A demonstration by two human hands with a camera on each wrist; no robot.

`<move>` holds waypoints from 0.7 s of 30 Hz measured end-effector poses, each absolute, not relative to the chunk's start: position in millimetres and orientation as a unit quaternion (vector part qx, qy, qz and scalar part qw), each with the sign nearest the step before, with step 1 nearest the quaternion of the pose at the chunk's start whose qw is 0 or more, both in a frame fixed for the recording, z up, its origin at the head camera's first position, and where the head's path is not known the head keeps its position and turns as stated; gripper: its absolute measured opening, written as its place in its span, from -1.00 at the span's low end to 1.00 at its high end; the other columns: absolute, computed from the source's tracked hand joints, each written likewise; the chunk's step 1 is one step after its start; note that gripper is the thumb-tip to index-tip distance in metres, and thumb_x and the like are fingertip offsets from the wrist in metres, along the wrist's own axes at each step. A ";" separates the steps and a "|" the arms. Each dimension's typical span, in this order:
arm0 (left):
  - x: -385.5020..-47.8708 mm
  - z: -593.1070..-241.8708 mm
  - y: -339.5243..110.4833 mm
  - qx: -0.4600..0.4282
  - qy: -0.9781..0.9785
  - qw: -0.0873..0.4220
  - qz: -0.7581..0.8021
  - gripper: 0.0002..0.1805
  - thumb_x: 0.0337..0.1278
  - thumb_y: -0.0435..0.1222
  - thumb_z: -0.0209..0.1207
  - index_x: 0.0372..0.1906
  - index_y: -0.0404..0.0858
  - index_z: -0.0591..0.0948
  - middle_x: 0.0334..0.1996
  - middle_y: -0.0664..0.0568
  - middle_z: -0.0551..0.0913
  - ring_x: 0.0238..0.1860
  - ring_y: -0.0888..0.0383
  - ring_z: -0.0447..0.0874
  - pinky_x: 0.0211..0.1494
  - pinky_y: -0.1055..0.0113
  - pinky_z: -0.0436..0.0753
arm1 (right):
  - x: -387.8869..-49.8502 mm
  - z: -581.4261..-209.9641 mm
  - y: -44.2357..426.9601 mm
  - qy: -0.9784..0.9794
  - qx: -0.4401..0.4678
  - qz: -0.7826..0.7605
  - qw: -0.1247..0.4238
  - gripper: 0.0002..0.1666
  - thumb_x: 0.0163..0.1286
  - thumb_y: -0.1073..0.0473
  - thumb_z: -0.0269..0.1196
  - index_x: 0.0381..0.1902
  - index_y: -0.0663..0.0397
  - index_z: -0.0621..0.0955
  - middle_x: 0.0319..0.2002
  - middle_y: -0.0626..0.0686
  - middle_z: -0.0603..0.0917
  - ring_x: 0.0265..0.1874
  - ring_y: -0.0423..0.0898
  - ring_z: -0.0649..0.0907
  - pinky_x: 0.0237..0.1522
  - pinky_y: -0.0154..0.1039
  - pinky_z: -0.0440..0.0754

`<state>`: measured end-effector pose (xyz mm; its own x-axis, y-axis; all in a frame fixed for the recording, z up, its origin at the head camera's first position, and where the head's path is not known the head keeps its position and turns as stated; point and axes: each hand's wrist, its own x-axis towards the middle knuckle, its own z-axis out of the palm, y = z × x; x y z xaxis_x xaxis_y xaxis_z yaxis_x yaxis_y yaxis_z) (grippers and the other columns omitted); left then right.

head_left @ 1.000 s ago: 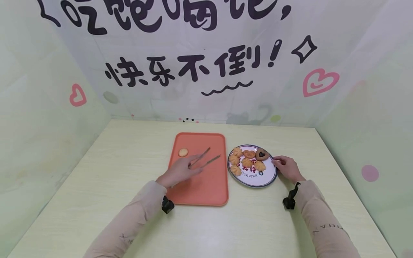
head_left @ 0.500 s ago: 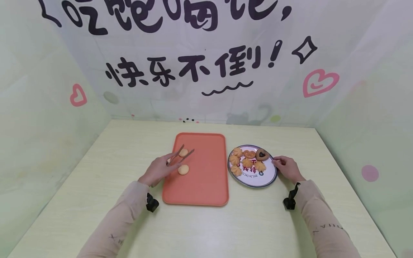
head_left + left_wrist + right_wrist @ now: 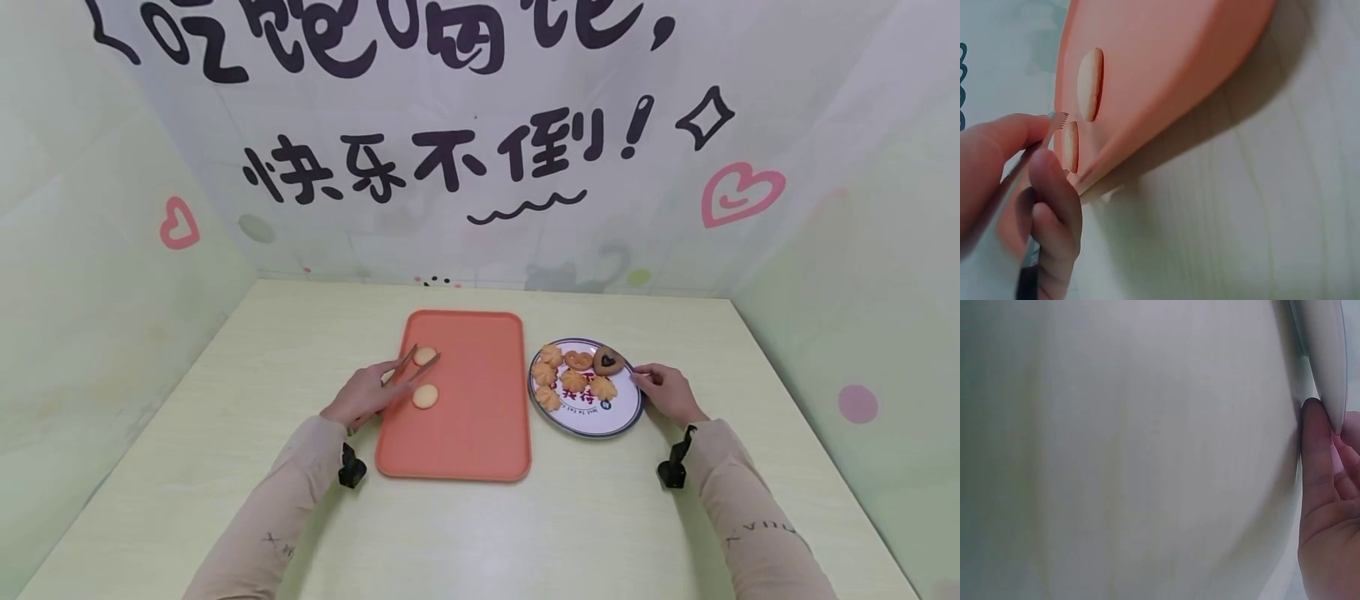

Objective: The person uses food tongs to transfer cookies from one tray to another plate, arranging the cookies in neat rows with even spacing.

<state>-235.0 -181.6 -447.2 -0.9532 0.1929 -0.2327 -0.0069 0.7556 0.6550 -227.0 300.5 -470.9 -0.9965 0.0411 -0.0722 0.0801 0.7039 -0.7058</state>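
In the head view my left hand [image 3: 362, 396] holds metal tongs [image 3: 424, 367] over the left edge of an orange tray [image 3: 480, 437]. The tongs' tips stand apart, one on each side of a round pale cookie [image 3: 424, 356]. A second round cookie [image 3: 425, 397] lies on the tray nearer to me. The left wrist view shows the toothed tongs tip [image 3: 1060, 119] close to the farther cookie [image 3: 1071, 147]; whether they touch is unclear. My right hand [image 3: 671, 393] pinches the right rim of a white plate [image 3: 624, 408], with the thumb [image 3: 1316, 444] against its edge.
On the plate lie several flower-shaped cookies [image 3: 574, 381], a pretzel-shaped cookie [image 3: 578, 359] and a brown heart cookie [image 3: 608, 360]. The plate stands just right of the tray on a pale wooden table [image 3: 465, 542]. Printed cloth walls [image 3: 480, 250] enclose the back and sides.
My left hand has moved left with the tongs, uncovering the nearer cookie, and the tips now straddle the farther one, less widely spread. My right hand has stayed at the plate.
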 end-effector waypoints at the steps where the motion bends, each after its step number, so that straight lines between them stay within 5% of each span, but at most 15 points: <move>1: -235.6 -447.7 -181.6 0.053 0.925 0.143 0.347 -0.25 0.01 0.11 0.09 0.31 -0.10 0.22 -0.81 0.11 0.38 -0.78 0.21 0.34 -0.59 0.32 0.37 | -227.2 -471.0 300.6 0.923 0.032 -0.383 0.025 -0.54 0.34 0.07 0.04 0.02 0.35 0.46 -0.27 0.20 0.55 -0.37 -0.04 0.46 -0.37 -0.30 0.42; 11: -236.1 -448.6 -179.6 0.043 0.931 0.136 0.335 -0.24 0.01 0.14 0.08 0.30 -0.12 0.24 -0.68 0.07 0.44 -0.67 0.18 0.29 -0.37 0.28 0.36 | -227.4 -473.1 301.4 0.922 0.029 -0.385 0.023 -0.54 0.33 0.07 0.05 0.02 0.34 0.47 -0.31 0.16 0.56 -0.40 -0.09 0.47 -0.39 -0.33 0.42; 21: -236.9 -445.3 -175.8 0.039 0.931 0.135 0.338 -0.31 0.08 0.04 0.07 0.28 -0.20 0.26 -0.76 0.08 0.38 -0.77 0.22 0.24 -0.56 0.33 0.35 | -226.3 -472.3 301.4 0.921 0.028 -0.388 0.025 -0.53 0.34 0.08 0.04 0.03 0.37 0.45 -0.26 0.22 0.55 -0.37 -0.05 0.48 -0.37 -0.32 0.45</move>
<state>-236.9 -175.8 -445.3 -0.9608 0.1629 -0.2243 -0.0188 0.7689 0.6391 -226.3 301.4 -472.3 -0.9971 0.0323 -0.0688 0.0718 0.6973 -0.7132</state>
